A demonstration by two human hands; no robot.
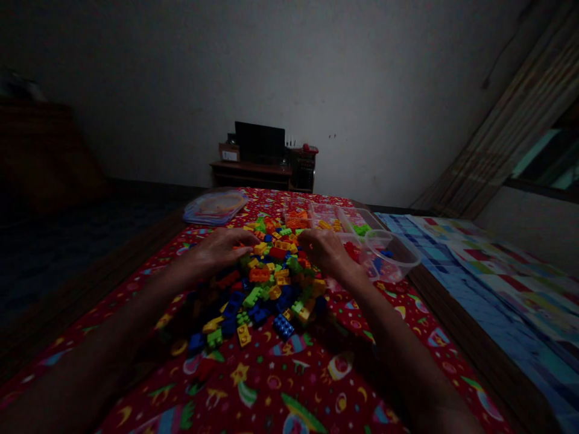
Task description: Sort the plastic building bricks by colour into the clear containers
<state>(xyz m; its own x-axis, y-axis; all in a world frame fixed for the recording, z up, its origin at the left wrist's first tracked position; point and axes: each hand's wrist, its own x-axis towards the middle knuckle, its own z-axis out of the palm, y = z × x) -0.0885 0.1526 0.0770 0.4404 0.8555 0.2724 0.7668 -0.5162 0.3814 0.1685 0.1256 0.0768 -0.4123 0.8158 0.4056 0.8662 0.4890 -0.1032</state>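
Note:
A heap of toy building bricks [266,277] in yellow, orange, red, green and blue lies on a red patterned tablecloth [271,386]. At the heap's left far side is my left hand [226,244], thumb and forefinger apart, with orange showing in the gap. My right hand [323,248] bends over the far right side of the heap. Its fingers are curled together, and whatever they pinch is hidden. Just beyond it stand clear plastic containers with bricks sorted by colour: orange bricks [296,219], yellow bricks [330,225], green bricks [362,229], red bricks [351,251] and blue bricks [386,253].
Stacked clear lids [215,206] lie at the table's far left corner. A round clear tub rim [409,263] sits near the right edge. Beyond the table are a desk [251,169] with a dark monitor [260,142]. A bed with a checked cover [479,283] adjoins on the right.

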